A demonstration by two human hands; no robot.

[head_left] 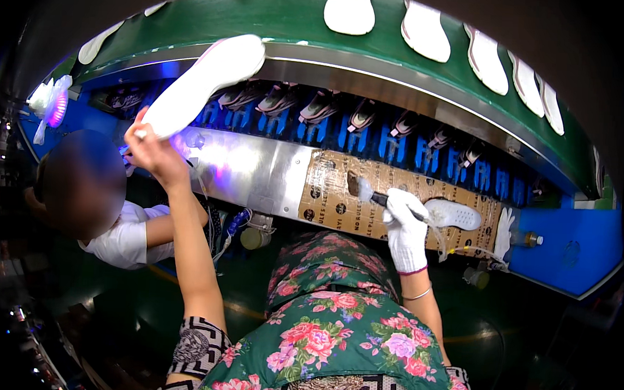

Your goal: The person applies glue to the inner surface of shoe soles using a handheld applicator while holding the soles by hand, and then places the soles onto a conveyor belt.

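Note:
Bare, my left hand (157,160) pinches a long white shoe sole (208,84) by its near end. The sole slants up and to the right, its far end overlapping the edge of the green belt. A white knitted glove covers my right hand (405,232), which is closed around the dark handle of a brush (364,191). The brush points left over a cardboard sheet (332,216), its head brown at the tip. Just right of that hand lies another white sole (458,215) with a dotted surface, on the cardboard.
White soles (425,31) rest along the green belt (293,21) at the back. Beneath it, several shoe uppers (319,108) sit on blue holders. A bottle (528,239) and a loose white glove (503,233) are at the right. A co-worker (130,235) sits at the left, near a metal tabletop (257,171).

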